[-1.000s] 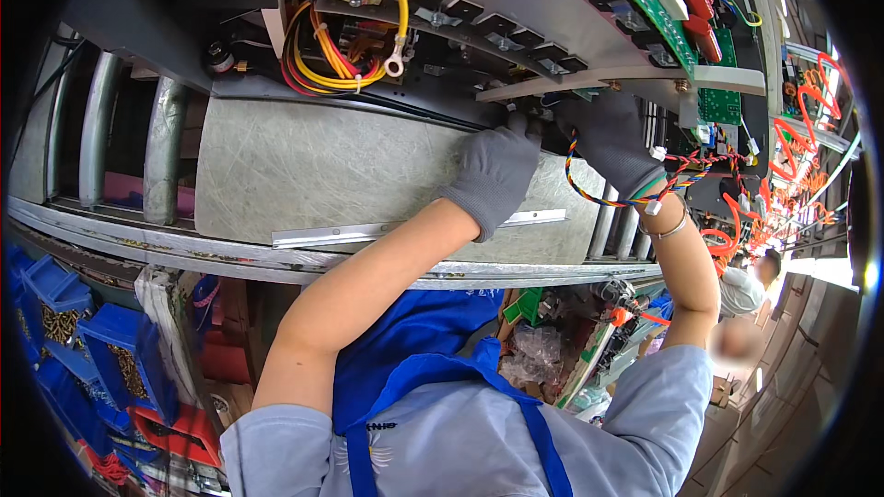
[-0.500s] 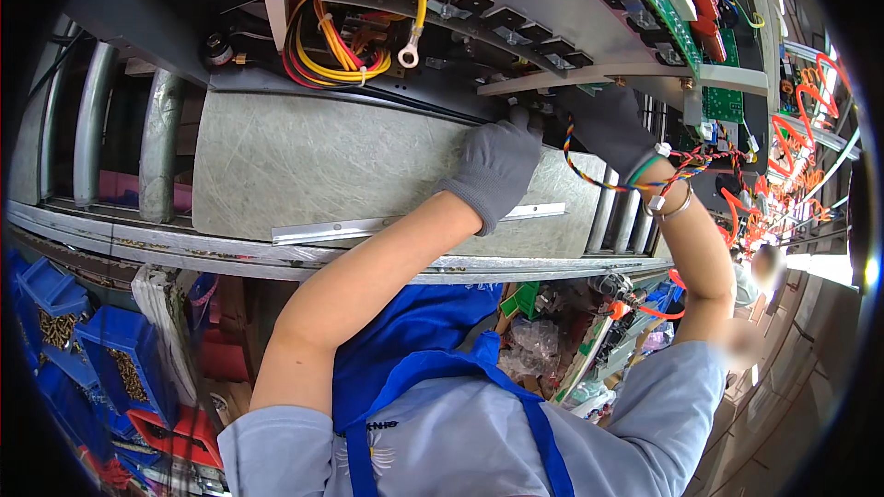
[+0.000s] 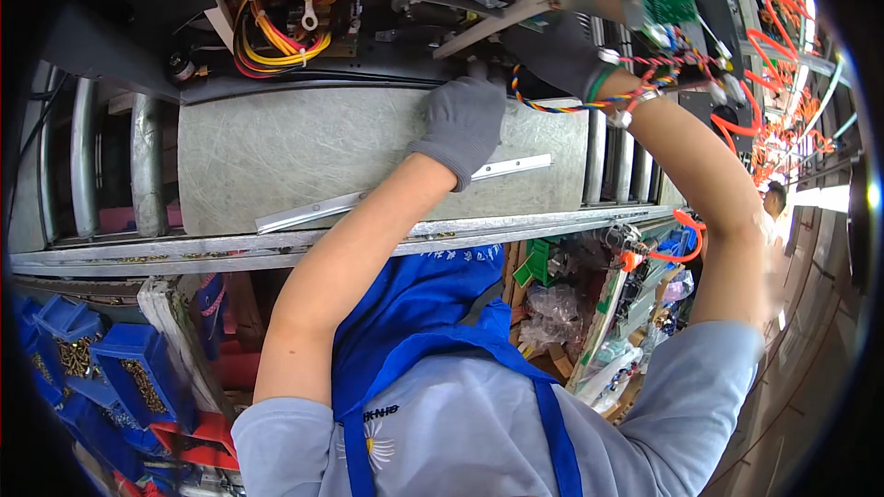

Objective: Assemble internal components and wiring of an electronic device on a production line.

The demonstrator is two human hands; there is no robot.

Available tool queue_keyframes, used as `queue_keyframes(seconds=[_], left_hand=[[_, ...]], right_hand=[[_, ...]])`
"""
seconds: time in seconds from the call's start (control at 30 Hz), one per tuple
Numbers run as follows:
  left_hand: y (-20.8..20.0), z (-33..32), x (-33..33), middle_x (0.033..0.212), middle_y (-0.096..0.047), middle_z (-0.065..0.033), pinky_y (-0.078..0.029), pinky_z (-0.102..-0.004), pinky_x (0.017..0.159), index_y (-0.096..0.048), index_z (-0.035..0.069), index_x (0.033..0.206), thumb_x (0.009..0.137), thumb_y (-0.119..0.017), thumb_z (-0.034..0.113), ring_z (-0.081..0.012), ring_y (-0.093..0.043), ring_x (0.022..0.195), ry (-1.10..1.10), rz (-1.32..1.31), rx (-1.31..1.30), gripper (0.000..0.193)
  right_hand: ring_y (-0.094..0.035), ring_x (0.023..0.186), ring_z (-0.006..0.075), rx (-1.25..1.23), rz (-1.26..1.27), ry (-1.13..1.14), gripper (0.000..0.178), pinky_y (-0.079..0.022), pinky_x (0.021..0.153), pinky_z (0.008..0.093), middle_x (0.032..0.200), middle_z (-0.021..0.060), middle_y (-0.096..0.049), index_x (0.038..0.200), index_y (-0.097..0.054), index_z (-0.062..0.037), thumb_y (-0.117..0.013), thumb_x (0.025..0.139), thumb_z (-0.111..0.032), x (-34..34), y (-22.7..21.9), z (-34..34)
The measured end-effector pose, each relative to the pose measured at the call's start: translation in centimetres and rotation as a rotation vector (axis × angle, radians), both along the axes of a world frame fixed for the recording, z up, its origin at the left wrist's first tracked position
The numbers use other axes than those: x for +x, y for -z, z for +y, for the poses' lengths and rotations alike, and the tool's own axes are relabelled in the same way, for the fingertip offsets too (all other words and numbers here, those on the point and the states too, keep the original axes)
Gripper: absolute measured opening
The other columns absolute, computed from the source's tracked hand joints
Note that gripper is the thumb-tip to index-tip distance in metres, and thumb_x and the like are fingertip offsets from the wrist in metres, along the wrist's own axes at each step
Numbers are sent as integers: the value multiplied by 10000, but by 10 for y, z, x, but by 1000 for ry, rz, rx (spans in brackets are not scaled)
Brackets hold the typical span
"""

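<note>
My left hand [image 3: 465, 120], in a grey knit glove, reaches to the lower edge of a dark metal chassis [image 3: 304, 83]. Its fingers are curled and pressed together at that edge; shadow hides what they hold, if anything. My right hand [image 3: 557, 57], gloved in dark grey, reaches inside the chassis beneath a pale metal crossbar [image 3: 589, 2], its fingers out of sight. A twisted multicoloured wire bundle [image 3: 552, 109] with white connectors hangs across my right glove and wrist. Left of the hands lies a coil of yellow, red and black wires [image 3: 281, 48], with a yellow ring-terminal lead [image 3: 308, 5] above it.
Beneath my left hand, a thin metal strip [image 3: 313, 212] lies on a scratched metal plate [image 3: 239, 156]. Metal rollers [image 3: 147, 166] flank the plate. Blue bins [image 3: 138, 373] of screws stand lower left. Green circuit boards [image 3: 670, 0] sit upper right, and orange coiled hoses [image 3: 769, 37] hang beyond.
The view has shifted, with the chassis now higher and farther left in it. Both hands remain at the chassis edge, and the wire bundle still lies over my right wrist.
</note>
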State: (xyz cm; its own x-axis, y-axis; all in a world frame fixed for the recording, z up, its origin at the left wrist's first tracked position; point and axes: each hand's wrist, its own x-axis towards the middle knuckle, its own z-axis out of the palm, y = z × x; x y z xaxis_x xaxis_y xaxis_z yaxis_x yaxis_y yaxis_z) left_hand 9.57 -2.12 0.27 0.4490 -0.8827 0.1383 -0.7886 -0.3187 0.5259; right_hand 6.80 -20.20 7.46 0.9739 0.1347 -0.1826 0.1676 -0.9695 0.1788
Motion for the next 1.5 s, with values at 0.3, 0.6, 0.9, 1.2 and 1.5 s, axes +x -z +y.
queue_keyframes(seconds=[0.3, 0.6, 0.9, 1.2, 1.5], left_hand=[[3, 1, 2, 1104, -571, -233, -544, -452, 713, -583, 90, 1176, 741, -647, 117, -363, -656, 837, 20, 22, -40, 441], [-11, 13, -3, 1125, -583, -211, -533, -442, 772, -565, 90, 1161, 771, -625, 122, -374, -646, 867, -83, 256, 119, 396], [-6, 19, -31, 1176, -554, -148, -526, -431, 785, -563, 96, 1231, 787, -624, 163, -344, -627, 934, -90, 10, -259, 453], [-26, -40, -41, 923, -656, -125, -538, -359, 619, -448, 53, 1302, 824, -640, 158, -223, -676, 719, -109, 774, -104, 525], [-42, -81, -4, 724, -640, -100, -422, -238, 371, -491, 50, 1088, 738, -646, 58, -125, -583, 461, 69, 1057, 85, 383]], right_hand=[[-624, 668, 270, -345, -84, -288, 231, -431, 549, 388, 811, 120, -670, 898, -691, -103, -631, 819, -312, 5, 3, -7], [-636, 859, 306, 338, -471, 245, 166, -482, 740, 432, 1007, 52, -659, 946, -682, -161, -657, 801, -237, -63, -21, 108], [-644, 969, 250, 965, -917, 795, 280, -519, 831, 332, 1078, 140, -639, 1131, -639, -27, -653, 858, -86, -179, 47, 140], [-642, 920, 210, 1148, -974, 826, 176, -494, 830, 300, 971, 126, -671, 1038, -666, 12, -600, 913, -93, -210, 77, 125], [-636, 904, 206, 1152, -924, 805, 173, -490, 823, 301, 955, 122, -664, 1023, -666, 12, -616, 903, -103, -209, 75, 125]])
